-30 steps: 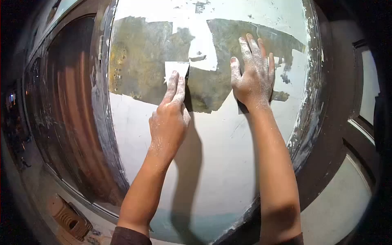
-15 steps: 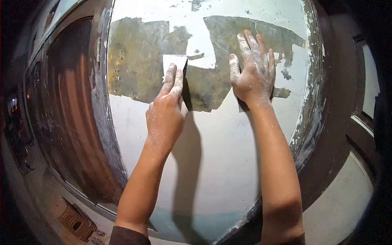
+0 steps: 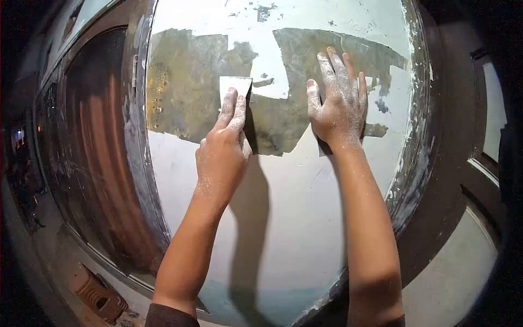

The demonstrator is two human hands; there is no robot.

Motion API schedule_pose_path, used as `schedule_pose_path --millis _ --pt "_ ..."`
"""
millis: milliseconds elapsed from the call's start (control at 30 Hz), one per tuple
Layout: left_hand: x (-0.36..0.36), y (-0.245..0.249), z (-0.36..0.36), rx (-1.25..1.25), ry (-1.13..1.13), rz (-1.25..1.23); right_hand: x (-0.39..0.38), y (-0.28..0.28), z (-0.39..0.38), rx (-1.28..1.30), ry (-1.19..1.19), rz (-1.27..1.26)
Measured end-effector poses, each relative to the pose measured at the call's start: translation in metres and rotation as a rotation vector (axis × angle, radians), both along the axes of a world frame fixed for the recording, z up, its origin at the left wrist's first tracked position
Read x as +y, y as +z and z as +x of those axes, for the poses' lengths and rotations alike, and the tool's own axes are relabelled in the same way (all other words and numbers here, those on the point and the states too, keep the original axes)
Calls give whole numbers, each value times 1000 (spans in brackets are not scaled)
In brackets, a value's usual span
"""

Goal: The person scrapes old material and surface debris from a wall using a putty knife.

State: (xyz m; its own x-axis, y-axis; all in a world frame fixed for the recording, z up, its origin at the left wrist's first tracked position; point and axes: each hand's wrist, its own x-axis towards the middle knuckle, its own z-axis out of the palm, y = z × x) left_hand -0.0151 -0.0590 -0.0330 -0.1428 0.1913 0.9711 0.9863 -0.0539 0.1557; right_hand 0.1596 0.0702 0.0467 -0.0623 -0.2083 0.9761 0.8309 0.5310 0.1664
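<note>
My left hand (image 3: pixel 224 147) is closed round a flat white scraper blade (image 3: pixel 234 85), two fingers lying along its face. The blade rests on the panel (image 3: pixel 190 174) at the left-centre of a bare greenish-brown patch (image 3: pixel 185 82). White coating surrounds this patch, and a white strip (image 3: pixel 271 60) runs down into it. To the right, my right hand (image 3: pixel 340 103) lies against the panel with its fingers spread and nothing held. White dust covers the fingers of both hands.
A dark door with a brownish-red panel (image 3: pixel 106 147) stands at the left. Worn, paint-spotted frame edges (image 3: pixel 417 125) border the panel. A brown plastic chair (image 3: pixel 101 297) is at the lower left. Dark framework with pale panels (image 3: pixel 455 267) is at the right.
The panel and its patch appear slightly lower in view. My left hand and the scraper sit a little lower in view too; my right hand stays spread on the panel.
</note>
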Motion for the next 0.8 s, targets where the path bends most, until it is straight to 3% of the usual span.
schedule_pose_path --millis 233,333,800 --pt "-7 8 3 -91 -89 -45 0 0 0 1 -11 10" --pt "-2 5 -6 51 -2 35 -3 0 1 0 5 -10" --pt "-3 18 0 -9 -101 12 -2 -1 1 1 -11 -14"
